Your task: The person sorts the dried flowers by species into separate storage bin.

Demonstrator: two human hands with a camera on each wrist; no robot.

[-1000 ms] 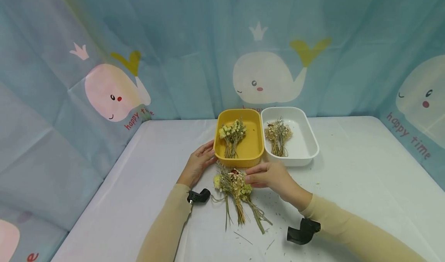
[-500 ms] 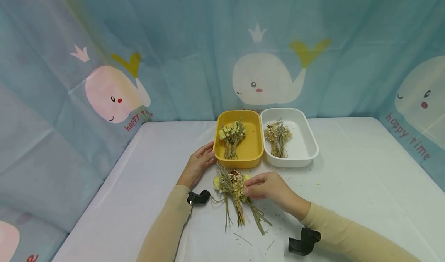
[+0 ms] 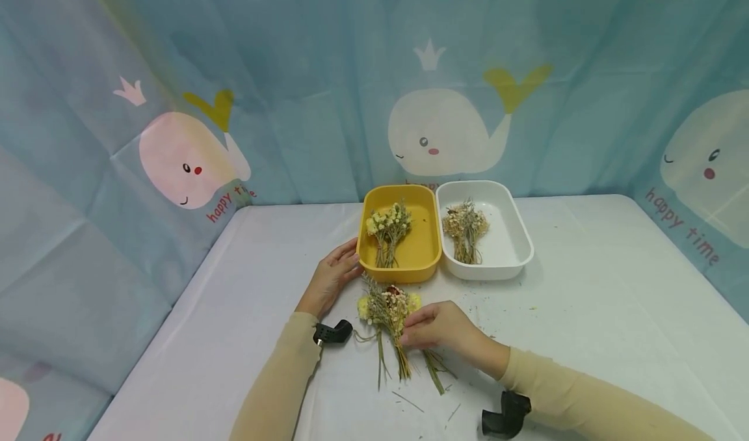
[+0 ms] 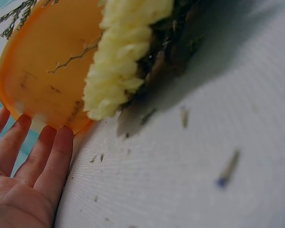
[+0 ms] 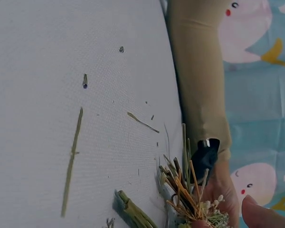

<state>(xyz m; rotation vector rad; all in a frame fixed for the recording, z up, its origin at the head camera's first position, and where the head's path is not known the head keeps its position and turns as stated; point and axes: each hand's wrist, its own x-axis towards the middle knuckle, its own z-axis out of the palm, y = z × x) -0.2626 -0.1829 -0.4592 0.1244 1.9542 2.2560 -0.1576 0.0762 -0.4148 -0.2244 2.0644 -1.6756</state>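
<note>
Several small dried flower bunches [image 3: 383, 311] lie on the white table in front of the yellow container [image 3: 426, 236]. My left hand [image 3: 329, 281] rests its straight fingers against that container's left side; the left wrist view shows its fingertips on the orange-yellow wall [image 4: 42, 90]. At the bunches' stems is my right hand [image 3: 441, 329], covering part of them. In the right wrist view, its thumb [image 5: 263, 214] stands apart from a fingertip, with cut stems [image 5: 183, 183] and tiny white blossoms near them. No firm grip shows.
A white container [image 3: 510, 233] stands right beside the yellow one. It holds a beige dried bunch [image 3: 466, 227], and the yellow one holds a pale yellow bunch [image 3: 387, 229]. Loose stem bits [image 5: 72, 164] and crumbs dot the table. A whale-print curtain [image 3: 316, 103] hangs behind.
My right hand has moved down and left, from the flower heads at the right to the stems of the bunches. The left hand stays at the yellow container.
</note>
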